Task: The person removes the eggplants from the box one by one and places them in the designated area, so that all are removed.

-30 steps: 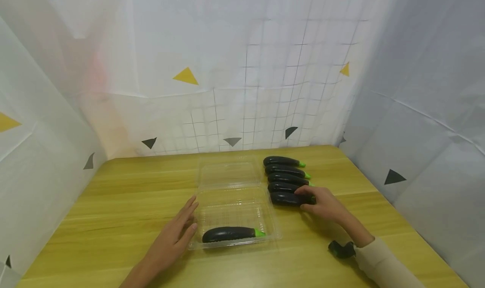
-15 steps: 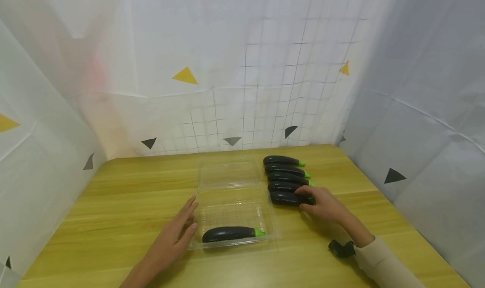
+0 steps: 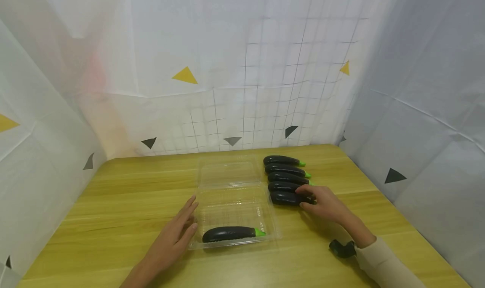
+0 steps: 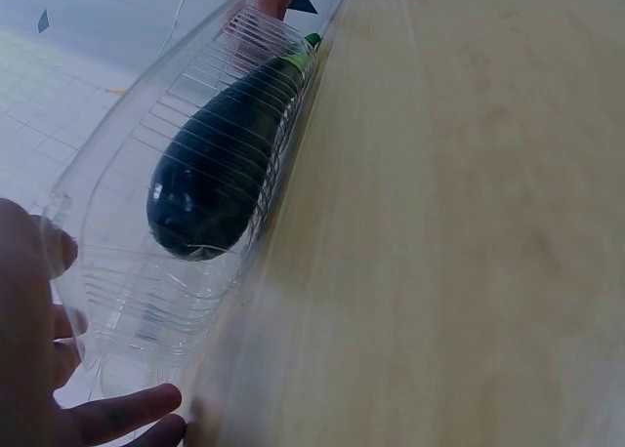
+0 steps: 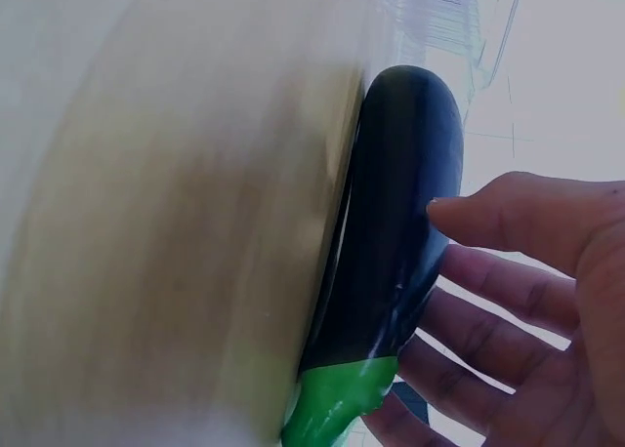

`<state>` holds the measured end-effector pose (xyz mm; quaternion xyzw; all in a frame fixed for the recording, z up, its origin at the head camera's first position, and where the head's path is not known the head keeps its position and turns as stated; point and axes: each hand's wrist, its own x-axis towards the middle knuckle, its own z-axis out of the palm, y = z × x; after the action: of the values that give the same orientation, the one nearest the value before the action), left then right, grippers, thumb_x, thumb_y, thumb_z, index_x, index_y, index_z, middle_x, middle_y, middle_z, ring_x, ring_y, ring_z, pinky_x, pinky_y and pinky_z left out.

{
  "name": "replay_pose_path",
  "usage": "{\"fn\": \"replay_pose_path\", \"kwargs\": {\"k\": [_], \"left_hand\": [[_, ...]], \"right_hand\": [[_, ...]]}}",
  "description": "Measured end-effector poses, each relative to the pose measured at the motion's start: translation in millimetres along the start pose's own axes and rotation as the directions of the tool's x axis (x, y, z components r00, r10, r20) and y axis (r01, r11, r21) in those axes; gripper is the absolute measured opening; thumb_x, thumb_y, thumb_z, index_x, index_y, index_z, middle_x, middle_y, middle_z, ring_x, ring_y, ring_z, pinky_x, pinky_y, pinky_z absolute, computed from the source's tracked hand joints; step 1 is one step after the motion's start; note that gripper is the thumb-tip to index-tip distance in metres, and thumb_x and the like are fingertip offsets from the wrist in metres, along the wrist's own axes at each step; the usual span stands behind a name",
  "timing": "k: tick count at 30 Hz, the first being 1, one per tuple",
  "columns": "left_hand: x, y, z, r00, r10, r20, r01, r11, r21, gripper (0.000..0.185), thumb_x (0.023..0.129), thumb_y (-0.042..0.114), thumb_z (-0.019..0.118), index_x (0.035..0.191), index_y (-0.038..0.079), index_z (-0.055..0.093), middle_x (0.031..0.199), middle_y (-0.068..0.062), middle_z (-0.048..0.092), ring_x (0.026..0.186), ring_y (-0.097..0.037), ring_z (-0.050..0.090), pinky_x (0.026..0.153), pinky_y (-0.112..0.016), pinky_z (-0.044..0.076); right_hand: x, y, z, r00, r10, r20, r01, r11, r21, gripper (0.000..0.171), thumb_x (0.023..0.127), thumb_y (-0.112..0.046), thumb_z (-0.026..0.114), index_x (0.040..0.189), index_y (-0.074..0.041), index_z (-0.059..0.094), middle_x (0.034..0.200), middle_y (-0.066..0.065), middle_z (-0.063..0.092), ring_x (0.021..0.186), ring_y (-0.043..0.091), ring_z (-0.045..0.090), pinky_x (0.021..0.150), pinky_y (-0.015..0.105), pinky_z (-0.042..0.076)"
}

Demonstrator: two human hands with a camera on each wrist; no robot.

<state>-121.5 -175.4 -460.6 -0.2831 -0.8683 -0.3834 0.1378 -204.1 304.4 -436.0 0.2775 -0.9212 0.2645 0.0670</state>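
Note:
A clear plastic clamshell box [image 3: 270, 215] lies open on the wooden table, its lid [image 3: 229, 174] folded back. One dark eggplant [image 3: 230, 234] with a green stem lies in the box's near part, seen close up through the ribbed wall [image 4: 220, 169]. My left hand [image 3: 187, 220] rests flat on the table with straight fingers against the box's left edge [image 4: 117, 369]. Right of the box is a row of several eggplants [image 3: 284, 170]. My right hand [image 3: 308, 197] grips the nearest one [image 3: 285, 198] at its stem end, thumb and fingers [image 5: 498, 301] on either side of it [image 5: 400, 232].
White sheets printed with grid lines and triangles wall in the table [image 3: 125, 195] at the back and both sides. A small black wrist mount [image 3: 341, 249] sits by my right sleeve. Bare wood lies left of the box and along the front edge.

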Motion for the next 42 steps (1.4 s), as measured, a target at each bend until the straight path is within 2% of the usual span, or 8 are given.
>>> {"fn": "replay_pose_path", "kwargs": {"k": [7, 14, 17, 21, 25, 30, 35, 42], "left_hand": [[-1.0, -0.9, 0.2, 1.0, -0.006, 0.001, 0.006, 1.0, 0.005, 0.055, 0.11, 0.017, 0.053, 0.162, 0.006, 0.036, 0.169, -0.01, 0.027, 0.124, -0.028, 0.063, 0.101, -0.055, 0.05], [-0.3, -2.1, 0.2, 1.0, 0.005, -0.003, -0.005, 1.0, -0.005, 0.054, 0.11, 0.016, 0.054, 0.161, 0.005, 0.037, 0.169, -0.012, 0.027, 0.123, -0.028, 0.063, 0.099, -0.051, 0.053], [-0.1, -2.7, 0.3, 1.0, 0.005, -0.002, -0.005, 1.0, -0.007, 0.054, 0.11, 0.016, 0.054, 0.161, 0.005, 0.037, 0.169, -0.012, 0.027, 0.123, -0.028, 0.063, 0.099, -0.051, 0.053], [0.0, -2.8, 0.5, 1.0, 0.001, -0.001, -0.001, 1.0, -0.013, 0.056, 0.11, 0.014, 0.055, 0.161, 0.006, 0.036, 0.169, -0.011, 0.027, 0.123, -0.029, 0.064, 0.098, -0.05, 0.054], [0.1, -2.4, 0.3, 1.0, -0.003, 0.002, 0.003, 1.0, -0.02, 0.057, 0.109, 0.013, 0.055, 0.162, 0.006, 0.035, 0.169, -0.012, 0.027, 0.123, -0.03, 0.063, 0.098, -0.05, 0.054], [0.0, -2.1, 0.1, 1.0, -0.005, 0.001, 0.005, 1.0, -0.017, 0.057, 0.109, 0.013, 0.056, 0.162, 0.007, 0.035, 0.17, -0.008, 0.026, 0.124, -0.029, 0.063, 0.098, -0.05, 0.054], [0.0, -2.4, 0.3, 1.0, -0.003, -0.001, 0.003, 1.0, -0.009, 0.057, 0.109, 0.013, 0.056, 0.162, 0.007, 0.036, 0.17, -0.003, 0.024, 0.123, -0.028, 0.063, 0.099, -0.051, 0.053], [0.1, -3.2, 0.2, 1.0, 0.009, -0.005, -0.009, 1.0, -0.011, 0.056, 0.109, 0.014, 0.056, 0.162, 0.007, 0.037, 0.17, -0.004, 0.026, 0.121, -0.028, 0.064, 0.097, -0.051, 0.055]], "right_hand": [[2, -5, -5, 0.999, -0.026, -0.045, 0.026, 1.0, -0.003, 0.026, 0.091, -0.003, 0.079, 0.116, -0.003, 0.073, 0.11, 0.006, 0.074, 0.098, 0.027, 0.071, 0.081, 0.052, 0.058], [13, -16, -15, 0.995, -0.06, -0.077, 0.063, 0.998, 0.027, 0.025, 0.092, 0.0, 0.077, 0.116, 0.002, 0.072, 0.11, 0.012, 0.074, 0.098, 0.031, 0.072, 0.081, 0.052, 0.06], [17, -22, -18, 0.994, -0.067, -0.091, 0.069, 0.997, 0.026, 0.025, 0.093, -0.002, 0.077, 0.117, 0.0, 0.072, 0.112, 0.013, 0.074, 0.098, 0.03, 0.071, 0.081, 0.053, 0.06], [22, -33, -21, 0.987, -0.1, -0.123, 0.101, 0.995, 0.0, 0.025, 0.094, -0.005, 0.077, 0.119, -0.004, 0.073, 0.112, 0.008, 0.074, 0.095, 0.027, 0.071, 0.079, 0.05, 0.06], [26, -48, -23, 0.98, -0.138, -0.146, 0.14, 0.99, 0.008, 0.025, 0.095, -0.005, 0.076, 0.12, -0.005, 0.073, 0.112, 0.006, 0.074, 0.097, 0.027, 0.071, 0.079, 0.049, 0.06], [33, -62, -22, 0.975, -0.161, -0.152, 0.168, 0.985, 0.036, 0.026, 0.094, -0.005, 0.077, 0.12, -0.004, 0.073, 0.114, 0.011, 0.074, 0.101, 0.028, 0.071, 0.084, 0.048, 0.06], [37, -71, -19, 0.971, -0.181, -0.157, 0.189, 0.981, 0.037, 0.025, 0.095, -0.007, 0.077, 0.119, -0.007, 0.074, 0.114, 0.005, 0.074, 0.102, 0.024, 0.071, 0.084, 0.042, 0.06], [45, -82, -13, 0.962, -0.216, -0.165, 0.23, 0.971, 0.071, 0.024, 0.096, -0.009, 0.077, 0.119, -0.01, 0.074, 0.114, 0.001, 0.074, 0.099, 0.027, 0.072, 0.082, 0.038, 0.06]]}}
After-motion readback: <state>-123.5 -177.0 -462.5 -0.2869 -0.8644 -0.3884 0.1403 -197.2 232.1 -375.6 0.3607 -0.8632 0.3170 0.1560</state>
